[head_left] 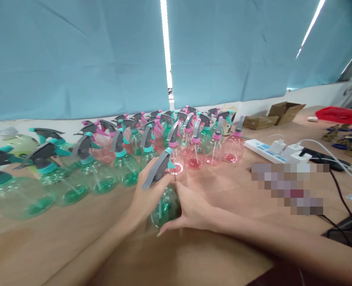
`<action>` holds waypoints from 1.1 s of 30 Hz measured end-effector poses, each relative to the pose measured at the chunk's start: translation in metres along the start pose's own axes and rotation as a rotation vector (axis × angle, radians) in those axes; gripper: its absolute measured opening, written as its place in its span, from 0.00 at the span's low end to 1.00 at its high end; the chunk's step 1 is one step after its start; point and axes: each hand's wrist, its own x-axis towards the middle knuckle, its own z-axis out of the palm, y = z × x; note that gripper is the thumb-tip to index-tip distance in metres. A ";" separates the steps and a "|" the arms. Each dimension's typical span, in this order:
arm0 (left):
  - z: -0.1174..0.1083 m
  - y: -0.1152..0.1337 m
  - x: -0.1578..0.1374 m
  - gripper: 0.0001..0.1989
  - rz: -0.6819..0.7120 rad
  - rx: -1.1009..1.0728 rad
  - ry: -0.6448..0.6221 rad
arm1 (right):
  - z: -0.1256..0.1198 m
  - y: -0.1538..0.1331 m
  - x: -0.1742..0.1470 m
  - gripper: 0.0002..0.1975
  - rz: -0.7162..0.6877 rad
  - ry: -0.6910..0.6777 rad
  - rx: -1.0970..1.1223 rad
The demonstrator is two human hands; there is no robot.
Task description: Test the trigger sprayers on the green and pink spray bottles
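Note:
A green see-through spray bottle [165, 208] with a grey and teal trigger head stands between my hands at the middle of the table. My left hand [147, 190] closes round its neck, just under the head. Around the right side of its round body curves my right hand [193, 206], thumb at the near side; its other fingers are partly hidden behind the bottle. Beside it on the left, a row of green spray bottles [100, 176] stands upright. Just beyond are pink spray bottles [195, 153], with more green and pink ones crowded behind.
On the right lies a white power strip [265, 151] with chargers and cables plugged in. Cardboard boxes [285, 113] and a red tray [342, 116] stand farther back. A pixelated patch hides something on the right. Blue curtains [104, 59] hang behind the table.

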 end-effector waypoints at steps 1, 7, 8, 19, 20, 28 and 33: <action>0.000 0.000 0.000 0.03 -0.007 -0.029 -0.018 | 0.000 0.001 0.001 0.51 -0.016 -0.003 0.004; -0.002 0.006 0.000 0.04 -0.026 -0.139 -0.100 | -0.005 0.019 0.004 0.49 -0.105 -0.045 -0.070; -0.003 0.007 -0.001 0.04 -0.026 -0.145 -0.107 | -0.008 0.025 0.003 0.47 -0.128 -0.053 -0.103; -0.003 0.007 -0.004 0.01 -0.045 -0.087 -0.119 | -0.026 0.049 -0.003 0.12 0.059 0.153 -0.091; -0.003 0.007 -0.004 0.03 -0.042 -0.091 -0.132 | -0.024 0.051 -0.002 0.10 0.015 0.118 -0.149; -0.008 0.010 0.000 0.05 -0.049 -0.087 -0.180 | -0.017 0.060 -0.003 0.14 -0.119 -0.057 -0.336; -0.009 0.009 -0.001 0.05 -0.024 -0.012 -0.157 | -0.017 0.059 -0.005 0.19 -0.107 -0.089 -0.374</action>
